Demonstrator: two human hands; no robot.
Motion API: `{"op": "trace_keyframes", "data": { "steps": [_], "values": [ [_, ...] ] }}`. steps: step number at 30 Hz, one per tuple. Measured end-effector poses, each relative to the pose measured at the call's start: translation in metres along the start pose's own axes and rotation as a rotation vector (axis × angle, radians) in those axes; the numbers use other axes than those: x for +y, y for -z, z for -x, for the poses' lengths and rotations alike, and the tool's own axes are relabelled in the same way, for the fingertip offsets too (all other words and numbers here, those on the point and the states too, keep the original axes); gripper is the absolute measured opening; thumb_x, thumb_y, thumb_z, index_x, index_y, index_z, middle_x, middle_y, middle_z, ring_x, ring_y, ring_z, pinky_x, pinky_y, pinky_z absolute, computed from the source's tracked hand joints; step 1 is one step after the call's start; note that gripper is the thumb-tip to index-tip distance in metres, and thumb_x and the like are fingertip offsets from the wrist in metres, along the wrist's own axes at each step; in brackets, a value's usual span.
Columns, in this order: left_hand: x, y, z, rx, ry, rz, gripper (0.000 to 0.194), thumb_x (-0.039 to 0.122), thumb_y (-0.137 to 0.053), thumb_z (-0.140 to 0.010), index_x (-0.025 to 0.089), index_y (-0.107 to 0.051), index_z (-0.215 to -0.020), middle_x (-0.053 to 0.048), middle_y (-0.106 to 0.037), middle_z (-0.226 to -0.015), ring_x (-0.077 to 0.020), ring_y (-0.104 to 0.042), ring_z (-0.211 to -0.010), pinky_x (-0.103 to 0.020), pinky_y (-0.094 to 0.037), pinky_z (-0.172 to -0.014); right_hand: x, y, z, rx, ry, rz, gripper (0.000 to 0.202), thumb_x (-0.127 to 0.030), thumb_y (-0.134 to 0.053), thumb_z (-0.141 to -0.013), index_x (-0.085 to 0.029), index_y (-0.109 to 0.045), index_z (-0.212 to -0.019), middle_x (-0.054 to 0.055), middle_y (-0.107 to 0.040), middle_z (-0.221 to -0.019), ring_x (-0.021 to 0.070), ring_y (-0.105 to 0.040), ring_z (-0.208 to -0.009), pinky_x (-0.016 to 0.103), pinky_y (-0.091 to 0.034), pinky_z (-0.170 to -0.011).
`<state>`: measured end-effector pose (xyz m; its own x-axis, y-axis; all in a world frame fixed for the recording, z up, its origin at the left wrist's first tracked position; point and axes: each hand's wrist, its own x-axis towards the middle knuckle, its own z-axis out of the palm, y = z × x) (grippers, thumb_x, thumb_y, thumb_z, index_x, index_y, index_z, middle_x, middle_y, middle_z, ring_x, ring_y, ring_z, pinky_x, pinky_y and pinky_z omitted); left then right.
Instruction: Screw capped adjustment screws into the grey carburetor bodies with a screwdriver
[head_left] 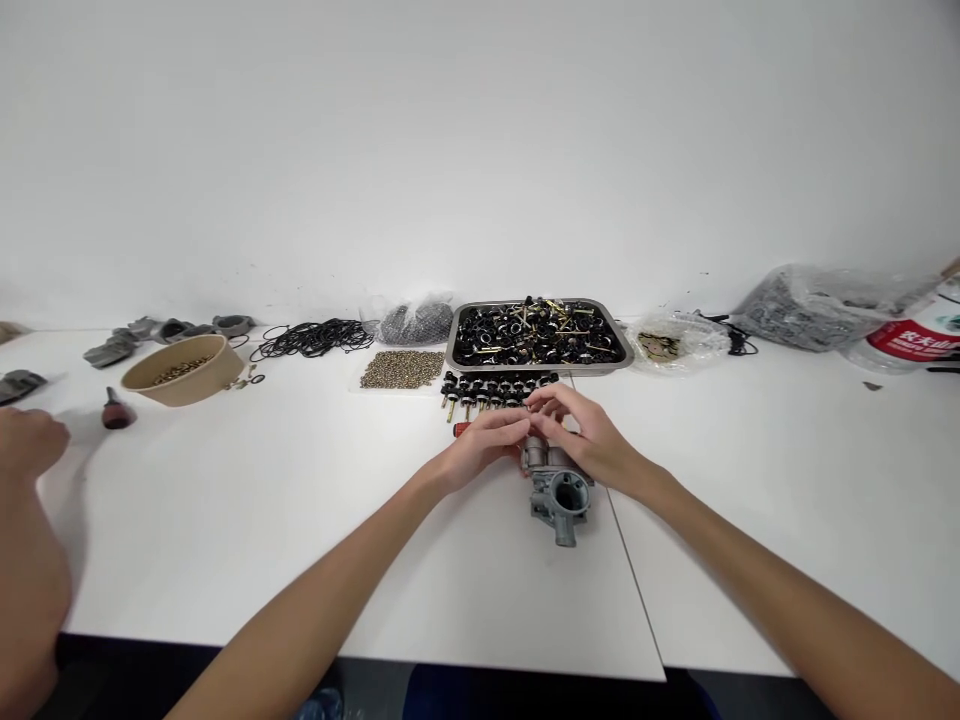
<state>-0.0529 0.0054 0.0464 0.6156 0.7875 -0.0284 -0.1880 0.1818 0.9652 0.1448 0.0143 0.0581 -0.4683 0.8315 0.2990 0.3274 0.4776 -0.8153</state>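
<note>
Left hand (487, 445) and right hand (589, 435) meet above the metal casting (559, 495), fingertips together; whether they clamp anything cannot be determined.

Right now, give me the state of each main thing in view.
Left hand, fingers bent, grip unclear
Right hand, fingers bent, grip unclear
Metal casting, round opening uncovered, partly behind the hands
Metal tray, open, full of loose parts
Bowl, open, holding small parts
Black rings, loosely tangled
Bag of grey parts, bulging, closure unclear
Bottle, partly out of view, cap unseen
</note>
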Motion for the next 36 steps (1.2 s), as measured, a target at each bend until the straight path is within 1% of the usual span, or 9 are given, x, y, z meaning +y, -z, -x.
{"op": "trace_keyframes", "data": {
  "steps": [4, 7, 10, 13, 18, 23, 26, 31, 36],
  "values": [
    [0.003, 0.0, 0.0, -0.013, 0.002, -0.024, 0.036, 0.044, -0.058, -0.088, 0.012, -0.069, -0.1, -0.009, -0.059, -0.083, -0.016, -0.057, -0.071, -0.03, -0.048, -0.068, 0.017, 0.016, -0.006, 0.173, 0.076, 0.33, 0.015, -0.026, -0.049, -0.095, -0.02, -0.059, -0.103, 0.007, -0.064, -0.105, 0.0224, -0.06, -0.098, 0.038, -0.047, -0.088],
    [0.005, 0.001, 0.001, -0.023, 0.002, -0.031, 0.035, 0.042, -0.058, -0.089, 0.011, -0.069, -0.101, -0.009, -0.06, -0.083, -0.0163, -0.058, -0.071, -0.03, -0.049, -0.069, 0.029, 0.024, -0.007, 0.164, 0.022, 0.467, 0.022, -0.029, -0.046, -0.096, -0.018, -0.059, -0.109, 0.011, -0.062, -0.115, 0.0267, -0.056, -0.112, 0.042, -0.043, -0.097],
    [0.006, 0.001, 0.001, -0.032, 0.004, -0.032, 0.035, 0.041, -0.058, -0.088, 0.011, -0.069, -0.101, -0.01, -0.06, -0.085, -0.0163, -0.058, -0.071, -0.031, -0.049, -0.069, 0.04, 0.025, -0.007, 0.104, -0.074, 0.467, 0.031, -0.036, -0.044, -0.097, -0.018, -0.057, -0.119, 0.011, -0.06, -0.123, 0.0278, -0.053, -0.119, 0.044, -0.042, -0.101],
    [0.008, 0.001, 0.001, -0.043, 0.02, -0.046, 0.032, 0.038, -0.06, -0.086, 0.011, -0.069, -0.102, -0.01, -0.06, -0.087, -0.0165, -0.059, -0.072, -0.031, -0.05, -0.07, 0.049, 0.022, -0.007, 0.078, -0.083, 0.487, 0.031, -0.036, -0.048, -0.095, -0.019, -0.059, -0.119, 0.011, -0.061, -0.122, 0.0286, -0.052, -0.119, 0.045, -0.041, -0.102],
    [0.01, 0.002, 0.001, -0.057, 0.027, -0.071, 0.03, 0.034, -0.062, -0.085, 0.011, -0.069, -0.103, -0.01, -0.06, -0.089, -0.0174, -0.06, -0.074, -0.031, -0.05, -0.071, 0.057, 0.019, -0.009, 0.1, -0.037, 0.503, 0.024, -0.028, -0.049, -0.092, -0.018, -0.063, -0.109, 0.009, -0.065, -0.114, 0.028, -0.052, -0.112, 0.044, -0.042, -0.1],
    [0.009, 0.004, 0.001, -0.066, 0.036, -0.076, 0.03, 0.032, -0.063, -0.083, 0.011, -0.068, -0.104, -0.009, -0.06, -0.088, -0.0173, -0.061, -0.072, -0.031, -0.048, -0.071, 0.059, 0.02, -0.011, 0.109, -0.079, 0.443, 0.025, -0.026, -0.052, -0.088, -0.018, -0.064, -0.108, 0.009, -0.065, -0.11, 0.0271, -0.053, -0.11, 0.044, -0.043, -0.097],
    [0.008, 0.006, 0.002, -0.061, 0.04, -0.085, 0.03, 0.031, -0.063, -0.083, 0.012, -0.068, -0.105, -0.008, -0.06, -0.085, -0.017, -0.061, -0.071, -0.03, -0.047, -0.071, 0.062, 0.022, -0.013, 0.11, -0.096, 0.4, 0.025, -0.027, -0.055, -0.084, -0.017, -0.065, -0.106, 0.01, -0.064, -0.105, 0.0254, -0.057, -0.102, 0.042, -0.046, -0.089],
    [0.009, 0.006, 0.002, -0.058, 0.047, -0.113, 0.028, 0.03, -0.063, -0.083, 0.014, -0.068, -0.105, -0.008, -0.06, -0.086, -0.0167, -0.061, -0.072, -0.03, -0.047, -0.072, 0.067, 0.027, -0.014, 0.103, -0.112, 0.351, 0.021, -0.032, -0.056, -0.086, -0.016, -0.064, -0.098, 0.009, -0.064, -0.097, 0.0229, -0.06, -0.089, 0.038, -0.048, -0.081],
    [0.01, 0.004, 0.002, -0.018, 0.0, -0.154, 0.025, 0.028, -0.064, -0.083, 0.014, -0.069, -0.103, -0.008, -0.063, -0.088, -0.0158, -0.061, -0.072, -0.029, -0.047, -0.071, 0.06, 0.033, -0.015, 0.2, -0.103, 0.313, 0.02, -0.033, -0.056, -0.087, -0.017, -0.062, -0.097, 0.009, -0.063, -0.097, 0.022, -0.06, -0.087, 0.038, -0.048, -0.079]
  ]
}}
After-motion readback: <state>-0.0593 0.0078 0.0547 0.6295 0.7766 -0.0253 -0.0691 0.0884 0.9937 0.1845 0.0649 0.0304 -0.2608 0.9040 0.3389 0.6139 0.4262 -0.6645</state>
